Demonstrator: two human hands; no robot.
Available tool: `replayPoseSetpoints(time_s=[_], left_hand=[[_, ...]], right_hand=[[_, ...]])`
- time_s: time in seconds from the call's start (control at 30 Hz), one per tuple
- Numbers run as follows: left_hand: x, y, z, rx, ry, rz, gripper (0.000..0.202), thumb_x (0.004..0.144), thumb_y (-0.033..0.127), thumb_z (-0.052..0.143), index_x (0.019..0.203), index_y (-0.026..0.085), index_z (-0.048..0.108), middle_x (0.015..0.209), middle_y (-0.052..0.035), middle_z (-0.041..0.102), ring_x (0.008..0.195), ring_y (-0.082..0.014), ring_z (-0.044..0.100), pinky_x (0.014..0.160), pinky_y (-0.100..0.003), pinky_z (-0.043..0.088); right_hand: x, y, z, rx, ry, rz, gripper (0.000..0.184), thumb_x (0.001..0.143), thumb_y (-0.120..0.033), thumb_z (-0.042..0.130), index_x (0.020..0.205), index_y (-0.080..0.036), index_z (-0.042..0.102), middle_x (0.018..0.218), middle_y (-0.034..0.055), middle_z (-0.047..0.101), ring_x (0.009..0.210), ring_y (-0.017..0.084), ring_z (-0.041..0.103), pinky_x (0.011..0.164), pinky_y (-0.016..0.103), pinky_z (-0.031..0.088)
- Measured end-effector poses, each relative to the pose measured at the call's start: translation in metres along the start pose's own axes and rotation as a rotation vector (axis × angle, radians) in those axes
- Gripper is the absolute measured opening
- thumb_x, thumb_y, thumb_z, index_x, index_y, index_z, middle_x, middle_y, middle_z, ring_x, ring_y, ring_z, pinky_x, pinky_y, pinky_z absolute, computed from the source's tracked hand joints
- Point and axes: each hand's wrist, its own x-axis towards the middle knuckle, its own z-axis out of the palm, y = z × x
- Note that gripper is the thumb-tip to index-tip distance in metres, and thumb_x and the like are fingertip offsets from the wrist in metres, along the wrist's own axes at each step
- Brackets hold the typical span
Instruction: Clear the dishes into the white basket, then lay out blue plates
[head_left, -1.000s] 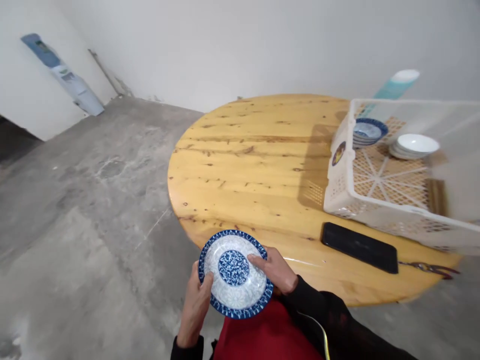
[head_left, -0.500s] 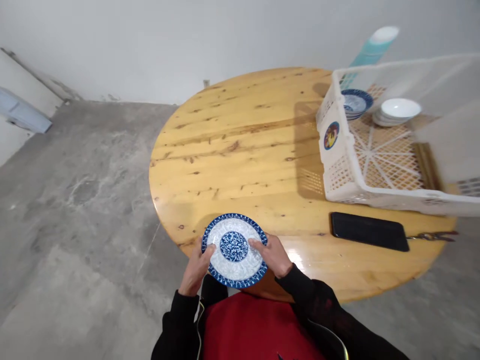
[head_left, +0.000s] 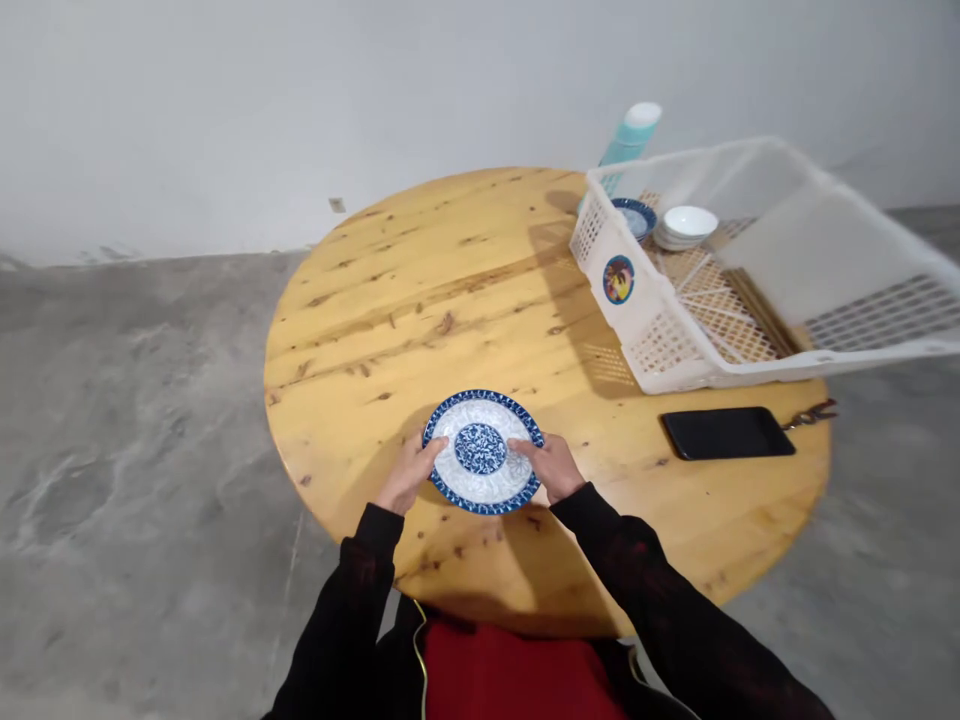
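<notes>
A round blue-and-white patterned plate [head_left: 484, 485] is held over the near part of the wooden table, its decorated face turned up. My left hand [head_left: 409, 472] grips its left rim, the thumb lying on the pale band and the fingers hidden underneath. On the opposite rim my right hand [head_left: 551, 465] is closed the same way, thumb pointing at the blue centre. Whether more than one plate is in the grip cannot be seen. A shadow falls on the wood below.
The round wooden table [head_left: 420, 300] bears a white plastic crate [head_left: 664, 345] at right, with blue-patterned dishes [head_left: 634, 218], stacked white bowls [head_left: 686, 225] and brown sticks inside. A teal-and-white cylinder [head_left: 630, 140] stands behind it. In front lie a black phone [head_left: 727, 433] and pliers [head_left: 814, 414].
Both hands have carried the plate forward, away from my body and farther over the table. My view has shifted to the right, so the crate appears farther left.
</notes>
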Motion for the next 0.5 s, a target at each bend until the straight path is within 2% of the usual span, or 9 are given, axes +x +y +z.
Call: replayPoseSetpoints(time_s=[0.1,0.23,0.33,0.5], left_hand=[[0.036,0.016,-0.025,0.029,-0.053,-0.034,0.03,0.079,0.039,0.065,0.098,0.016,0.065,0.086,-0.0056,0.071,0.077,-0.0202,0.063,0.066,-0.029,0.051],[0.081,0.036,-0.047,0.075,-0.074,-0.062,0.024,0.08,0.038,0.064,0.089,0.017,0.063,0.071,-0.0024,0.064,0.063,-0.0155,0.056,0.052,-0.024,0.042],[0.115,0.048,-0.057,0.082,-0.098,-0.035,0.023,0.079,0.038,0.064,0.09,0.017,0.062,0.068,-0.0013,0.062,0.059,-0.0147,0.053,0.051,-0.023,0.039],[0.166,0.056,-0.066,0.092,-0.084,0.106,0.019,0.079,0.036,0.062,0.087,0.018,0.06,0.068,-0.0004,0.06,0.066,-0.0162,0.054,0.06,-0.026,0.043]], right_hand=[[0.018,-0.013,0.028,0.049,0.079,0.007,0.03,0.045,-0.037,0.078,0.063,-0.014,0.071,0.06,0.0062,0.07,0.064,0.025,0.066,0.064,0.036,0.052],[0.048,-0.027,0.058,0.064,0.154,0.001,0.026,0.043,-0.034,0.079,0.056,-0.015,0.067,0.052,0.0043,0.066,0.058,0.023,0.064,0.058,0.034,0.05],[0.074,-0.036,0.073,0.058,0.203,-0.008,0.021,0.046,-0.031,0.077,0.055,-0.016,0.065,0.05,0.0029,0.063,0.056,0.022,0.063,0.054,0.031,0.048],[0.114,-0.045,0.091,0.045,0.262,-0.018,0.015,0.052,-0.026,0.073,0.057,-0.015,0.065,0.051,0.0021,0.063,0.057,0.02,0.063,0.051,0.028,0.047]])
